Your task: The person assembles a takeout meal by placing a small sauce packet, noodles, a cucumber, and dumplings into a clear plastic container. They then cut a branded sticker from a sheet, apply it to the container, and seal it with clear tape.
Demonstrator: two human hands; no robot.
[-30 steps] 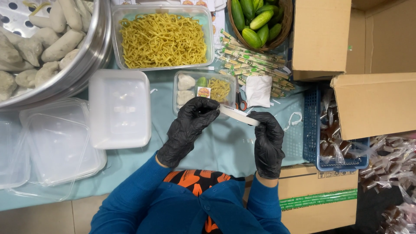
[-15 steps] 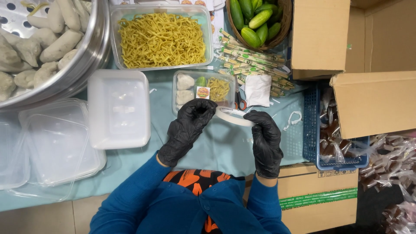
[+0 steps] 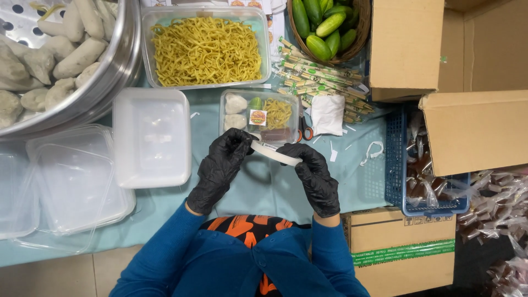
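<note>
Your left hand (image 3: 223,165) and right hand (image 3: 314,175) both have their fingers clamped on a tape roll (image 3: 275,153), held between them just above the worktop (image 3: 264,187). It looks light and stiff, though its smooth rim may slip in gloves; grip the outer edge. Just beyond your fingers sits the filled meal box (image 3: 258,114).
</note>
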